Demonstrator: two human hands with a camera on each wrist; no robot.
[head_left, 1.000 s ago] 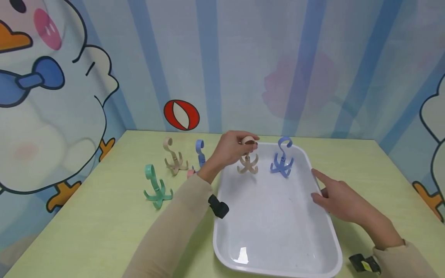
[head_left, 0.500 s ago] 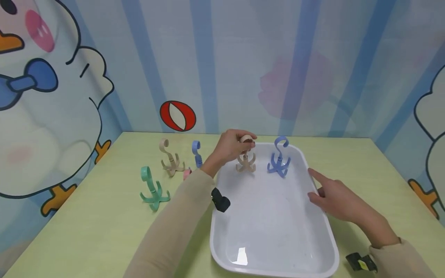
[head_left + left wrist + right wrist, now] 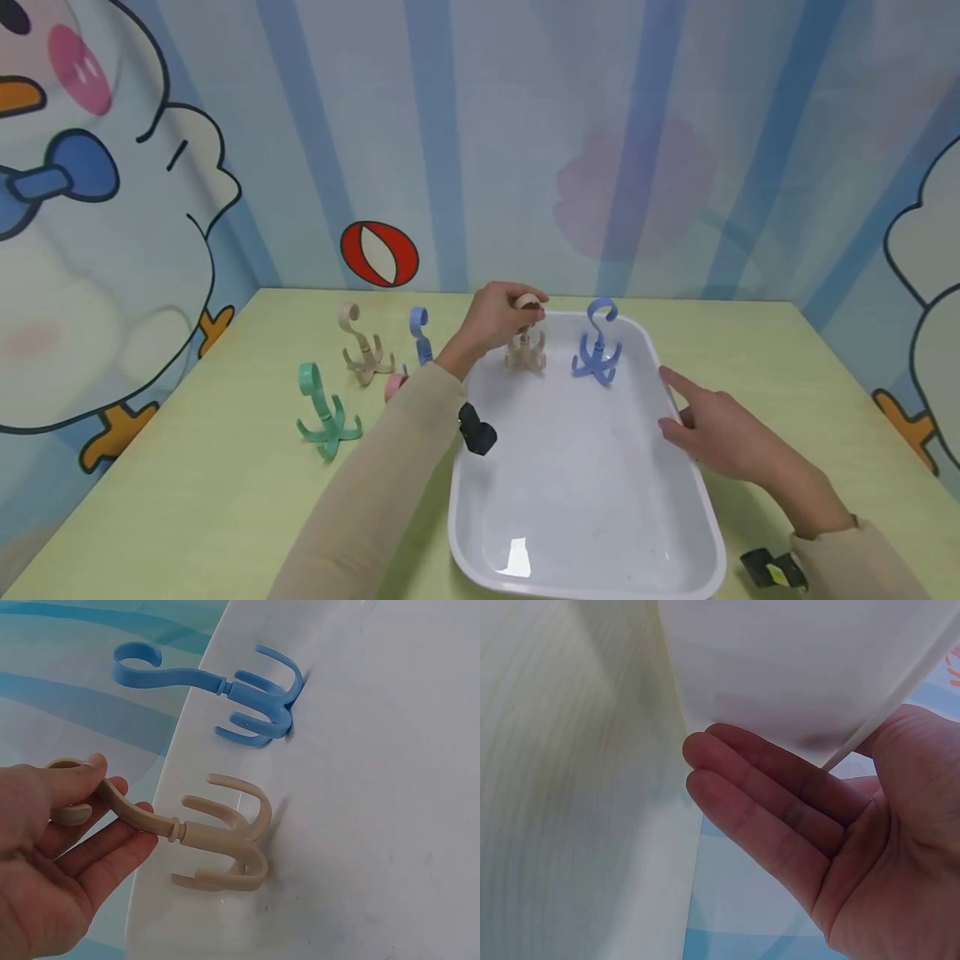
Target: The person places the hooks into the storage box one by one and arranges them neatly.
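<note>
My left hand (image 3: pixel 495 321) pinches the curved top of a beige hanger hook (image 3: pixel 225 838), thumb and fingers round its stem. Its splayed prongs are low at the far left end of the white tray (image 3: pixel 585 500). To its right, a blue hanger hook (image 3: pixel 597 360) stands in the tray with its curl upward. On the tray's right side my right hand (image 3: pixel 720 433) holds the rim, thumb over the edge; in the right wrist view several fingers (image 3: pixel 757 817) lie along the outer wall.
Left of the tray, a green hook (image 3: pixel 328 421), another beige hook (image 3: pixel 366 354) and a second blue hook (image 3: pixel 422 337) stand on the yellow-green table (image 3: pixel 187 500). A pink piece (image 3: pixel 395 383) is partly hidden by my left sleeve. A printed backdrop (image 3: pixel 510 150) rises behind.
The head view has shifted slightly. In my left hand the beige hook has turned a little, so its prongs face differently. My right hand keeps its place on the rim.
</note>
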